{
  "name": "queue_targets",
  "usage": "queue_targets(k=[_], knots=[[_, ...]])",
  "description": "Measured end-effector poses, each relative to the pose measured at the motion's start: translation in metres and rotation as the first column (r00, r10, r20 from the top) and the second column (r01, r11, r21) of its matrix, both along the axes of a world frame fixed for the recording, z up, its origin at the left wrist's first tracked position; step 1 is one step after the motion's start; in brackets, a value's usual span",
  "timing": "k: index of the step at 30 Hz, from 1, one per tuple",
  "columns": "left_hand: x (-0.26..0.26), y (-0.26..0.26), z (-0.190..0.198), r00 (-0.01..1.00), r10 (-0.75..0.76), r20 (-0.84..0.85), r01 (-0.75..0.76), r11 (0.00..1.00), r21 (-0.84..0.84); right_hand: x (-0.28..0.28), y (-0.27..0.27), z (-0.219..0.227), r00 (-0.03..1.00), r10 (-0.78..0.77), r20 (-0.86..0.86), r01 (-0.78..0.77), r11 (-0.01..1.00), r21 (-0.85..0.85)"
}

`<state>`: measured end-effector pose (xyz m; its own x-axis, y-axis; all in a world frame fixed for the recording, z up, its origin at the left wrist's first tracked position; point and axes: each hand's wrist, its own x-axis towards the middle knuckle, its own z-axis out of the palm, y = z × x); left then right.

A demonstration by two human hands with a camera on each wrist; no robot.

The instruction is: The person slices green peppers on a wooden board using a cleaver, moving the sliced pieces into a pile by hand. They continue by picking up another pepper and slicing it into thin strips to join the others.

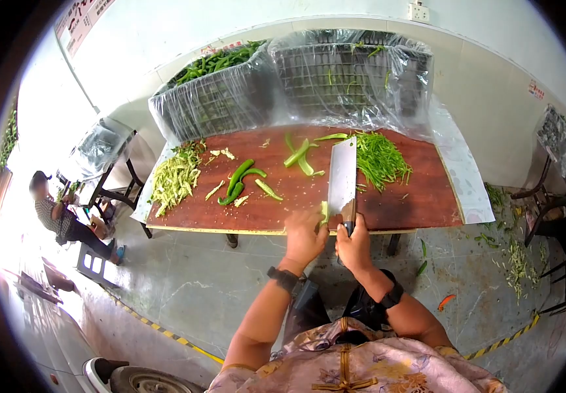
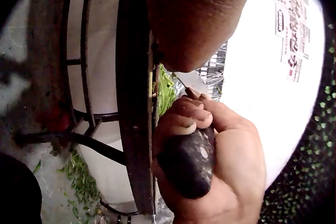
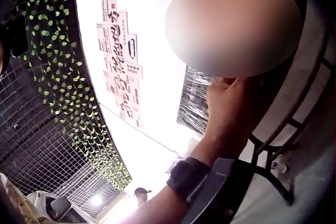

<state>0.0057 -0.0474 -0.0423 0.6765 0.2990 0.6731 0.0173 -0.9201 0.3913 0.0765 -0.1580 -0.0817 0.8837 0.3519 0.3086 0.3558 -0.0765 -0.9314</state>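
Observation:
Near the front edge of the reddish-brown board (image 1: 230, 213), my left hand (image 1: 306, 234) holds a pale green pepper piece (image 1: 325, 211) with bent fingers, close to the blade. My right hand (image 1: 353, 245) grips the dark handle of a cleaver (image 1: 342, 171), whose wide blade points away from me. In the left wrist view the right hand (image 2: 231, 150) is wrapped round the black handle end (image 2: 189, 166). Whole green peppers (image 1: 237, 178) lie left of centre, split pieces (image 1: 299, 157) behind. Shredded green pepper (image 1: 381, 160) is heaped right of the blade. The right wrist view shows the left hand (image 3: 226, 106) partly.
Pale scraps (image 1: 175, 180) are piled on the board's left. Two plastic-lined crates (image 1: 214, 98) (image 1: 355, 82) stand behind, the left one full of green peppers. A person (image 1: 60, 213) sits far left. Shreds (image 1: 518, 262) litter the floor at right.

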Motion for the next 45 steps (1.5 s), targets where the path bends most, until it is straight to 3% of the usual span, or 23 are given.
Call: queue_targets(k=[2, 4, 8, 11, 13, 15, 17, 23, 25, 29, 32, 36, 39, 42, 44, 45], knots=[[0.000, 0.001, 0.000, 1.000, -0.010, -0.012, 0.010, 1.000, -0.008, 0.003, 0.001, 0.003, 1.000, -0.014, 0.023, 0.014, 1.000, 0.002], [0.001, 0.001, 0.000, 1.000, -0.007, -0.020, 0.007, 1.000, -0.012, 0.002, -0.002, 0.023, 0.980, 0.055, -0.189, -0.051, 0.998, 0.022], [-0.001, 0.000, 0.003, 0.998, 0.010, -0.066, -0.012, 1.000, -0.027, 0.016, 0.006, 0.021, 0.997, 0.020, -0.075, -0.020, 1.000, 0.004], [0.000, 0.000, 0.006, 0.997, 0.017, -0.075, -0.020, 0.999, -0.036, 0.018, 0.002, 0.042, 0.969, 0.115, -0.218, -0.111, 0.993, 0.033], [0.000, 0.000, 0.004, 0.998, 0.013, -0.061, -0.015, 0.999, -0.037, 0.021, 0.004, 0.040, 0.934, 0.194, -0.301, -0.143, 0.973, 0.182], [0.001, -0.001, 0.006, 0.999, 0.006, -0.051, -0.008, 0.999, -0.038, 0.023, 0.001, 0.038, 0.923, 0.233, -0.307, -0.174, 0.962, 0.209], [0.002, -0.004, 0.012, 0.995, -0.021, 0.093, 0.020, 1.000, 0.007, 0.021, -0.003, 0.034, 0.910, 0.273, -0.312, -0.205, 0.950, 0.234], [0.002, -0.004, 0.010, 0.995, -0.020, 0.095, 0.020, 1.000, 0.005, 0.013, -0.012, 0.040, 0.925, 0.281, -0.257, -0.230, 0.950, 0.209], [0.002, -0.003, 0.008, 0.996, -0.023, 0.083, 0.022, 1.000, 0.005, 0.015, -0.012, 0.044, 0.947, 0.267, -0.181, -0.248, 0.962, 0.117], [0.002, -0.002, 0.007, 0.996, -0.028, 0.089, 0.027, 1.000, 0.013, 0.022, -0.007, 0.045, 0.903, 0.305, -0.302, -0.251, 0.946, 0.203], [-0.002, -0.001, 0.004, 0.998, 0.006, -0.061, -0.009, 0.999, -0.041, 0.021, -0.006, 0.047, 0.845, 0.341, -0.411, -0.213, 0.921, 0.328], [-0.001, -0.003, 0.007, 0.994, 0.050, -0.092, -0.051, 0.999, -0.011, 0.017, -0.021, 0.053, 0.882, 0.320, -0.346, -0.244, 0.938, 0.246], [0.002, 0.010, 0.010, 0.994, -0.054, -0.091, 0.053, 0.998, -0.013, 0.016, -0.038, 0.059, 0.900, 0.319, -0.297, -0.270, 0.943, 0.197], [0.005, 0.022, 0.024, 0.978, -0.133, -0.159, 0.148, 0.985, 0.091, 0.022, -0.049, 0.055, 0.924, 0.296, -0.243, -0.264, 0.952, 0.158], [0.003, 0.024, 0.039, 0.962, -0.165, -0.218, 0.227, 0.926, 0.302, 0.024, -0.053, 0.051, 0.938, 0.283, -0.199, -0.257, 0.955, 0.149], [0.003, 0.023, 0.039, 0.962, -0.165, -0.217, 0.227, 0.925, 0.303, 0.023, -0.056, 0.052, 0.936, 0.285, -0.208, -0.248, 0.950, 0.188]])
